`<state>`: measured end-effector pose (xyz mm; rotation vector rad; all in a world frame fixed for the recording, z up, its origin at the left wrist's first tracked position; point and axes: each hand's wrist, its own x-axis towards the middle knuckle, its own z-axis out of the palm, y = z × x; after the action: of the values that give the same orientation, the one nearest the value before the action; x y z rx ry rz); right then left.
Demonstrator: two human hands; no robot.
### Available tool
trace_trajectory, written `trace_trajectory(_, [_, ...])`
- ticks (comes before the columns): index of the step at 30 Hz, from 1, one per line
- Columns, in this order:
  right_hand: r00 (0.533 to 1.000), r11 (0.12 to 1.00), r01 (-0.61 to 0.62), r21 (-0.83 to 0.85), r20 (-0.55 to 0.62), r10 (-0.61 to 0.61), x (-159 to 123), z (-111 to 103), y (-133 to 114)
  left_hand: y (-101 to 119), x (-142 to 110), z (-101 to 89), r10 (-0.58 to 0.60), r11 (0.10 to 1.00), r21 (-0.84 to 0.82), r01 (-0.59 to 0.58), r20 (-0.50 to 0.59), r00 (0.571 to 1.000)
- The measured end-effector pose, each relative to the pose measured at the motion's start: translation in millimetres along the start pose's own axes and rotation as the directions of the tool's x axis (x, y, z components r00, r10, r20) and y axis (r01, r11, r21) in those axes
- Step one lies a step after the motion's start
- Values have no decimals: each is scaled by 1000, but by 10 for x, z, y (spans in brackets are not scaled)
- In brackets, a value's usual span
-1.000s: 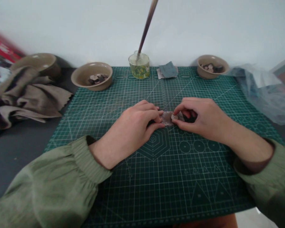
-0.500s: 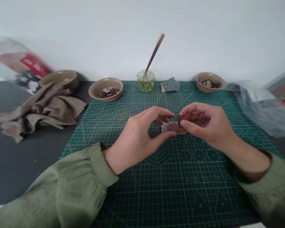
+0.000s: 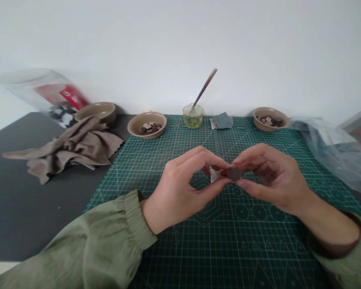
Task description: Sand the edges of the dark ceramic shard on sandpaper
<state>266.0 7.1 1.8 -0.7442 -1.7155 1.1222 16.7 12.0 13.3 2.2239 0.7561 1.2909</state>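
A green mat [image 3: 168, 257] lies beneath the left hand [image 3: 182, 188] and right hand [image 3: 279, 180], both curled, thumb and fingertips nearly meeting. A pale scrap [image 3: 214, 175], perhaps paper, shows behind the left fingers. Both hands' fingertips pinch a dark disc [image 3: 234, 174] above the mat.

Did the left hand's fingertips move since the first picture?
Yes: the fingertips of the left hand have shifted right against the printed hexagon on the cutting mat.

From disc [image 3: 234, 174] held over mat [image 3: 228, 249], jar [image 3: 193, 119] set at 11 o'clock, bowl [image 3: 264, 126] at 1, cloth [image 3: 78, 146] laid at 9
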Motion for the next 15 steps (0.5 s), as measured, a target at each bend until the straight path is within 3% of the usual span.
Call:
trace_trajectory(10, [1000,997,11,79,22,-13,15,3,-52,-6,-5,13,104,993,-52,-106,-43,994])
trace_trajectory(15, [999,995,3,104,36,-7,14,2,-60,4,2,11,101,991,-86,-104,-42,994])
